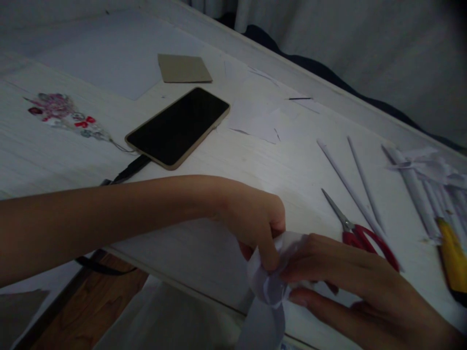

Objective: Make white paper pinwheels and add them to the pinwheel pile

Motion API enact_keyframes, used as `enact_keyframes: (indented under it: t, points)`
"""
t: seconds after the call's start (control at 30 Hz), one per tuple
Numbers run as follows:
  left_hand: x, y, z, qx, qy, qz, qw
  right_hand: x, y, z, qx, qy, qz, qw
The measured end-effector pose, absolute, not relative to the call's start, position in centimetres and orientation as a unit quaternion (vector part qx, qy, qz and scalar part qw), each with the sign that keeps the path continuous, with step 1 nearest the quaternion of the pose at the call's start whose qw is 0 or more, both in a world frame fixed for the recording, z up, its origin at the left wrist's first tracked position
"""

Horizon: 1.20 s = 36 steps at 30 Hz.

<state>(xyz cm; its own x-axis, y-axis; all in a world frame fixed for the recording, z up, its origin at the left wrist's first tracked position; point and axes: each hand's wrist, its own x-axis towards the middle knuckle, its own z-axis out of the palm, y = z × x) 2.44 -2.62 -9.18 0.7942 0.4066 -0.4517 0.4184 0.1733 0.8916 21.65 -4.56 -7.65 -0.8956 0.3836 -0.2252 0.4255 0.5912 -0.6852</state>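
A white strip, ribbon-like or paper, is looped and gathered over the near edge of the table. My left hand reaches across from the left, its fingers curled, with the thumb pressed into the loop. From the right, my right hand pinches the folded part of the strip between thumb and fingers. One tail of the strip hangs down below both hands. Scissors with red handles lie just beyond my right hand, blades pointing away to the left.
Thin white paper rolls lie near the scissors, with more rolls at the right beside a yellow-handled tool. A phone with a beaded charm, a tan card and white sheets lie farther back.
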Motion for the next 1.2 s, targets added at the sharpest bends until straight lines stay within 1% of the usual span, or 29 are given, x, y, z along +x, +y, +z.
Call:
enact_keyframes:
  t: [0.2,0.43,0.53,0.7,0.87,1.0,1.2]
  points:
    - [2.3,-2.7,-9.2,0.623,0.302,-0.003,0.721,21.9,-4.6,-8.0,0.231,0.885,-0.403,0.016]
    - [2.0,-2.8,-8.8,0.725,0.317,0.004,0.612,21.8,-4.5,-7.6,0.241,0.872,-0.426,0.026]
    - [2.0,-2.6,-9.0,0.714,0.315,-0.010,0.625,21.8,-4.5,-7.4,0.236,0.866,-0.441,0.011]
    - [2.2,-2.4,-9.4,0.690,0.310,-0.006,0.654,22.0,-4.8,-7.7,0.241,0.863,-0.443,0.021]
    - [2.2,-2.5,-9.4,0.700,0.309,-0.003,0.643,21.6,-4.7,-7.7,0.223,0.862,-0.455,0.013]
    - [2.0,-2.7,-9.1,0.712,0.313,0.008,0.629,21.1,-4.5,-7.3,0.218,0.865,-0.452,-0.010]
    - [1.8,-2.9,-8.9,0.733,0.298,0.013,0.611,20.7,-4.5,-6.9,0.219,0.868,-0.445,0.014]
